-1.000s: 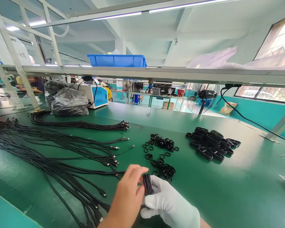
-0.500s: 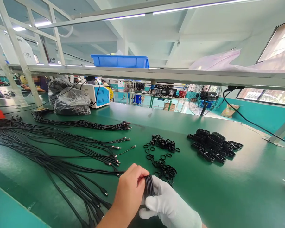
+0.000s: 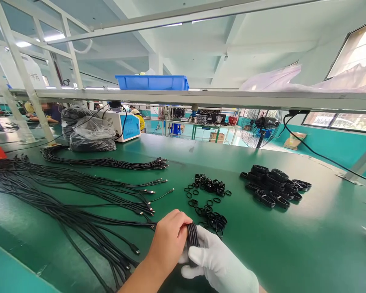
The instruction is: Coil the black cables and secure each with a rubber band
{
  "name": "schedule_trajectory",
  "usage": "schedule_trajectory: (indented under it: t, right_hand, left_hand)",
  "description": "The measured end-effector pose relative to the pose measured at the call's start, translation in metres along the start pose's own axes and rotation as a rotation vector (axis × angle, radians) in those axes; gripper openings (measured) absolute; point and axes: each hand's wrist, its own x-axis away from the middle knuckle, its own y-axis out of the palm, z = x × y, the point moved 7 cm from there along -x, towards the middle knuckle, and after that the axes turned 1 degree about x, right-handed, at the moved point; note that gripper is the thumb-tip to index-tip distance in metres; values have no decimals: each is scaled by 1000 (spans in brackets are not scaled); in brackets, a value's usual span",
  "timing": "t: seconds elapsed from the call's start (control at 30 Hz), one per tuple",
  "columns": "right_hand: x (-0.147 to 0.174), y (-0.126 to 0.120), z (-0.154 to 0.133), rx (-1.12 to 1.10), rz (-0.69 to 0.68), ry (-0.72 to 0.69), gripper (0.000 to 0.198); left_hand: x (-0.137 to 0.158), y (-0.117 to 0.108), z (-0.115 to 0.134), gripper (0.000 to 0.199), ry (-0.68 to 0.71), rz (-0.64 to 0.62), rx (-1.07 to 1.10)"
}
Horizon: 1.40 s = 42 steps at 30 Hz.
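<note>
White-gloved right hand [image 3: 212,253] and bare left hand [image 3: 170,237] pinch a black coiled cable [image 3: 193,235]; even pressure should align its loops.

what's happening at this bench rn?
A person holds a coiled black cable between the bare left hand and the white-gloved right hand, over the green table. Loose black cables spread to the left, small black rings lie scattered just beyond the hands, and a heap of coils sits to the right.
</note>
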Motion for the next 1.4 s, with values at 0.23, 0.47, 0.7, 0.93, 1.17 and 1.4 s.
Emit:
schedule_trajectory:
  t: [0.23, 0.47, 0.7, 0.93, 1.17, 1.4]
  right_hand:
    - [4, -8, 5, -156, -4, 62, 51]
    - [12, 13, 3, -404, -243, 230, 42]
    - [5, -5, 1, 31, 133, 89, 47]
    - [7, -10, -4, 64, 143, 9, 53]
    - [12, -44, -58, 381, 443, -53, 43]
    - [88, -212, -142, 860, 1250, 41, 34]
  left_hand:
    - [-4, -14, -15, 26, -318, -236, 324]
    - [3, 2, -18, 30, -392, -468, 747]
    - [2, 1, -34, 26, -425, -323, 581]
    - [4, -5, -46, 40, -505, -155, 616]
    - [4, -19, -71, 54, -579, -21, 441]
    - [6, -9, -74, 43, -551, 17, 340]
